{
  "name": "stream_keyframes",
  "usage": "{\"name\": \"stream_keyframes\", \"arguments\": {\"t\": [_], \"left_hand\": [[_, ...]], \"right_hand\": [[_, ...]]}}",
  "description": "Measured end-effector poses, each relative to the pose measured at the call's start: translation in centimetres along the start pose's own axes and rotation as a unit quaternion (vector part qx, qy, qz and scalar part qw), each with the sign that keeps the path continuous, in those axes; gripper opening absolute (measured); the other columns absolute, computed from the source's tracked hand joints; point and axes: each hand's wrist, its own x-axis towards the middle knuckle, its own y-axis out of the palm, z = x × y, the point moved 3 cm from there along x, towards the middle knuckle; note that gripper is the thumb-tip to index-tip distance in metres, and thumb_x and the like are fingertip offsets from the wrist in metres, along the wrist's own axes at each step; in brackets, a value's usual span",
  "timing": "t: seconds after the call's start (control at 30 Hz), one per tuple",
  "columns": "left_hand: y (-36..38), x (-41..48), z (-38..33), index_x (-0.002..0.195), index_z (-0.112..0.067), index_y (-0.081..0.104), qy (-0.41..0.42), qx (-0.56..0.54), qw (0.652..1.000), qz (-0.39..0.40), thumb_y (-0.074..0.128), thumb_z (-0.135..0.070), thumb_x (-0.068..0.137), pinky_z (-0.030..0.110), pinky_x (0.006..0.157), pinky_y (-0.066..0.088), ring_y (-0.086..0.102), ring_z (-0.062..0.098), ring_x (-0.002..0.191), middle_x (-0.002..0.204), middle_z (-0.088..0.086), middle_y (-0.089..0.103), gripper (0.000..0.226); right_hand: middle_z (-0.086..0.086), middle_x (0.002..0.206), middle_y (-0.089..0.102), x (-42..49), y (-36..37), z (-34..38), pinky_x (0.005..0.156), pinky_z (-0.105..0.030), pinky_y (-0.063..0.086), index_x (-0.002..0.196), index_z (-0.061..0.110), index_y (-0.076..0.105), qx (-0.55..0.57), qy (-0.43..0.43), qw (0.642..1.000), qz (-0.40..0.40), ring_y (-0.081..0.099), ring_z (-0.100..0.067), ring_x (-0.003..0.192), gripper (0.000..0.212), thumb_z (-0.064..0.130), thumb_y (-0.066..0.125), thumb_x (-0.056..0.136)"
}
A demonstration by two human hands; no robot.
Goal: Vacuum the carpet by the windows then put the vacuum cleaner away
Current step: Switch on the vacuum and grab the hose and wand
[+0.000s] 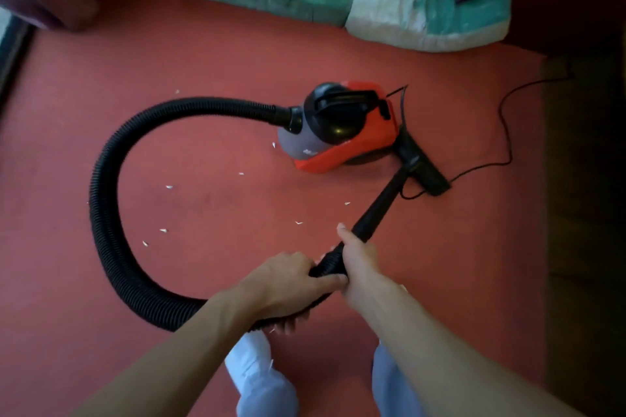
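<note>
Left hand (291,284) gripping the hose (111,179), right hand (359,257) the wand (379,203), a person risks snagging the cord (505,132) that seems to run under the nozzle (423,166).

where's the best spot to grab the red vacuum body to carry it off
Take the black carry handle on top of the vacuum body, coming straight down from above. It bridges the top, likely leaving room for fingers beneath. The hose leaves one end and the floor head lies beside the other, so the sides are crowded.
</note>
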Motion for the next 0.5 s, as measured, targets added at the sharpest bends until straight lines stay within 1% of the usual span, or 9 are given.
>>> {"name": "stream_keyframes", "arguments": {"t": [0.03,0.1,0.17,0.23,0.27,0.33,0.37,0.43,0.5], "left_hand": [[-0.5,-1.6,-0.7,0.093,0.002,0.062,-0.005,0.014,1.0,0.007,0.053,-0.052,0.093,0.03,0.048,0.054,0.061,0.023,0.044,0.072,0.018,0.073,0.054],[-1.4,-4.7,-2.5,0.093,-0.007,0.062,-0.004,0.071,0.997,0.003,0.054,-0.052,0.091,0.028,0.051,0.054,0.06,0.018,0.045,0.072,0.012,0.073,0.046],[-2.4,-7.7,-4.5,0.094,-0.013,0.063,0.004,0.176,0.984,-0.027,0.055,-0.056,0.089,0.03,0.062,0.056,0.06,0.016,0.052,0.077,0.005,0.072,0.044],[-3.0,-10.3,-6.4,0.097,-0.015,0.065,0.003,0.251,0.967,-0.054,0.056,-0.06,0.087,0.035,0.072,0.056,0.06,0.02,0.063,0.087,0.005,0.073,0.047],[-3.1,-11.5,-7.3,0.096,-0.015,0.066,0.003,0.265,0.962,-0.059,0.056,-0.061,0.086,0.035,0.072,0.055,0.06,0.021,0.066,0.088,0.006,0.073,0.048],[-3.1,-14.0,-9.1,0.087,-0.016,0.063,0.013,0.293,0.954,-0.059,0.057,-0.062,0.086,0.034,0.065,0.05,0.059,0.022,0.07,0.085,0.005,0.071,0.047],[-2.9,-15.4,-10.0,0.08,-0.017,0.059,0.021,0.312,0.948,-0.056,0.057,-0.062,0.086,0.034,0.062,0.044,0.056,0.022,0.071,0.082,0.004,0.067,0.045],[-2.3,-18.5,-11.8,0.068,-0.021,0.048,0.032,0.341,0.939,-0.041,0.057,-0.059,0.088,0.032,0.062,0.036,0.05,0.022,0.072,0.077,0.002,0.056,0.044],[-1.7,-21.6,-13.4,0.072,-0.019,0.051,0.037,0.365,0.93,-0.02,0.056,-0.058,0.09,0.032,0.064,0.037,0.049,0.023,0.073,0.079,0.003,0.055,0.043]], "right_hand": [[-0.009,0.082,0.056,-1.8,0.1,0.2,0.081,-0.046,0.055,0.094,0.01,0.054,0.006,0.019,1.0,0.004,0.059,-0.03,0.075,0.026,0.031,0.069,0.088],[-0.013,0.081,0.057,-5.1,0.2,0.4,0.072,-0.042,0.053,0.097,0.006,0.053,0.024,0.049,0.998,0.006,0.058,-0.029,0.067,0.025,0.023,0.068,0.087],[-0.015,0.074,0.055,-8.6,0.1,0.9,0.064,-0.039,0.05,0.094,0.003,0.051,0.053,0.075,0.996,0.019,0.056,-0.027,0.059,0.019,0.015,0.064,0.088],[-0.014,0.074,0.055,-11.6,-0.5,1.4,0.056,-0.034,0.045,0.095,0.002,0.052,0.054,0.085,0.994,0.03,0.054,-0.027,0.06,0.014,0.012,0.061,0.089],[-0.014,0.077,0.055,-13.1,-0.9,1.6,0.055,-0.033,0.044,0.097,0.002,0.054,0.048,0.086,0.994,0.036,0.054,-0.027,0.062,0.013,0.011,0.059,0.089],[-0.014,0.08,0.056,-16.2,-2.1,1.6,0.052,-0.032,0.045,0.098,0.002,0.056,0.048,0.091,0.994,0.045,0.056,-0.027,0.065,0.011,0.008,0.055,0.09],[-0.013,0.076,0.056,-17.9,-2.7,1.6,0.048,-0.029,0.047,0.092,0.002,0.055,0.055,0.095,0.993,0.051,0.057,-0.026,0.061,0.006,0.007,0.052,0.091],[-0.011,0.064,0.058,-21.6,-4.0,1.6,0.037,-0.021,0.046,0.078,0.003,0.053,0.065,0.107,0.989,0.073,0.06,-0.024,0.046,0.016,0.006,0.048,0.094],[-0.011,0.054,0.061,-25.7,-5.2,1.9,0.035,-0.019,0.046,0.076,0.002,0.054,0.077,0.112,0.986,0.099,0.061,-0.021,0.039,0.022,0.006,0.045,0.095]]}}
